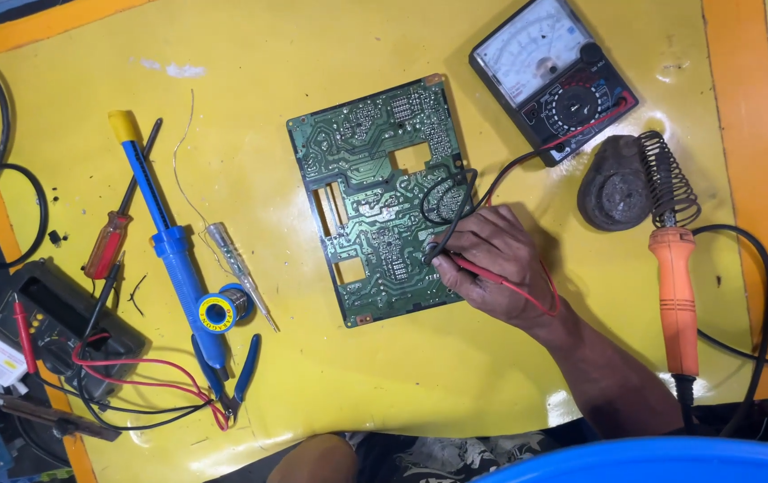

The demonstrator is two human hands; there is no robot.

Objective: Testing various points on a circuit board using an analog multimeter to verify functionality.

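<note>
1. Green solder-side circuit board (382, 201) lies flat on the yellow tabletop (455, 376), and your right hand (491, 264) rests on its lower right edge, fingers closed around the red and black test probes (455, 259) held together like a pair of pens.
2. Your left hand is out of view, so nothing steadies the board; press the heel of the gripping hand down on the table so the tips do not skate across the traces.
3. Just ahead of your fingertips, the probe tips sit among dense solder pads; keep the two tips from touching each other or bridging neighbouring joints. Exactly which pads they touch is too small to tell.
4. The leads (527, 161) loop up and away from your knuckles to the analog multimeter (552, 76), which lies beyond your hand near the table's far edge. Leave slack in them so they do not tug the probes off their points.
5. Hold still, then glance up at the needle without moving the wrist.
6. To the outside of your wrist, the orange-handled soldering iron (675, 295) sits in its coiled stand (634, 183), its cord close to your forearm; keep your arm off it.
7. Well away across the board from your grip lie the blue desoldering pump (169, 237), solder spool (220, 310), red screwdriver (108, 241) and a second meter (57, 322).
</note>
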